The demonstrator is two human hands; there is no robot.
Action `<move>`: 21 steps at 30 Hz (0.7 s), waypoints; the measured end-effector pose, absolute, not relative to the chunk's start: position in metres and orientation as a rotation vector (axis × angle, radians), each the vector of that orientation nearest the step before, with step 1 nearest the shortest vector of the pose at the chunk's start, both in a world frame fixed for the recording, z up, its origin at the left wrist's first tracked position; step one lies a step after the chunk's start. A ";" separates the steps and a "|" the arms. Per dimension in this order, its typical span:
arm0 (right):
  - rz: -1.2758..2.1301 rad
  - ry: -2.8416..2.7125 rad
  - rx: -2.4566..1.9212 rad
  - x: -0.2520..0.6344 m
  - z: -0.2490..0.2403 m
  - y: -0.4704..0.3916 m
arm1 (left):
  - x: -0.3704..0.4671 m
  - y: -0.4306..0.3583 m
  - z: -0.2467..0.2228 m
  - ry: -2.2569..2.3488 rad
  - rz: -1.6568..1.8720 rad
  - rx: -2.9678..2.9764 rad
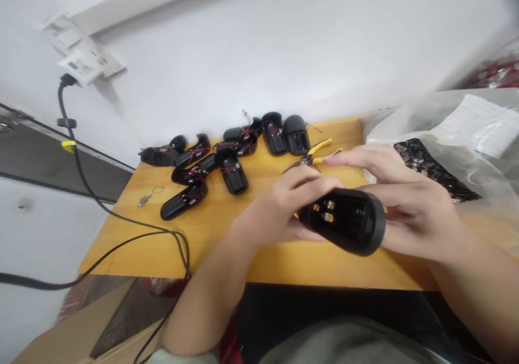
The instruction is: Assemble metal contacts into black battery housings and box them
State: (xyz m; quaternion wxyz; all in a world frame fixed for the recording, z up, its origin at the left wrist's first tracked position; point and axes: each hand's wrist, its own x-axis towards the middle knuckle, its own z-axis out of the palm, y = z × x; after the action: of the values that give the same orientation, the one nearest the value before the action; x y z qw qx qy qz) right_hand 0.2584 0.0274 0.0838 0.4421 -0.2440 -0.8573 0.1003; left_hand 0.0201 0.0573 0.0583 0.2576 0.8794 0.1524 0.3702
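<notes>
A black plastic battery housing (pixel 352 226) with an open cavity and small metal contacts inside is held up above the table's front part. My left hand (pixel 290 202) is closed around its left end. At its right side, my right hand (pixel 417 207) grips the rim between thumb and fingers, with the index finger stretched out to the left. Just beyond that fingertip lie yellow-handled pliers (pixel 314 153), partly hidden behind my hands. Several similar black housings with thin red wires, one of them upright (pixel 232 174), lie farther back on the table.
The wooden table (pixel 141 253) ends against a white wall. A clear plastic bag (pixel 438 126) holding small black parts (pixel 438 169) is at the right. Keys (pixel 144 200) lie at the left. A black cable (pixel 121 220) runs from a wall plug (pixel 83 66) across the left edge.
</notes>
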 end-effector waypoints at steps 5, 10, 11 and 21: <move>0.266 -2.134 -0.607 0.260 0.085 0.027 | 0.020 0.057 0.058 0.385 0.993 2.353; 0.277 -2.144 -0.648 0.261 0.087 0.026 | 0.020 0.056 0.057 0.390 0.984 2.356; 0.290 -2.151 -0.649 0.261 0.087 0.025 | 0.020 0.056 0.056 0.384 0.987 2.351; 0.600 -1.952 -0.765 0.263 0.074 0.032 | 0.036 0.060 0.048 0.218 1.260 2.217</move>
State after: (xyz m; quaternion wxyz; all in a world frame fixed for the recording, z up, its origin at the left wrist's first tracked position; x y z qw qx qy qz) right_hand 0.2629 0.0319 0.0740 0.4623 -0.3109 -0.7938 0.2438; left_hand 0.0360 0.0598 0.0483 0.2871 0.8297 0.0816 0.4717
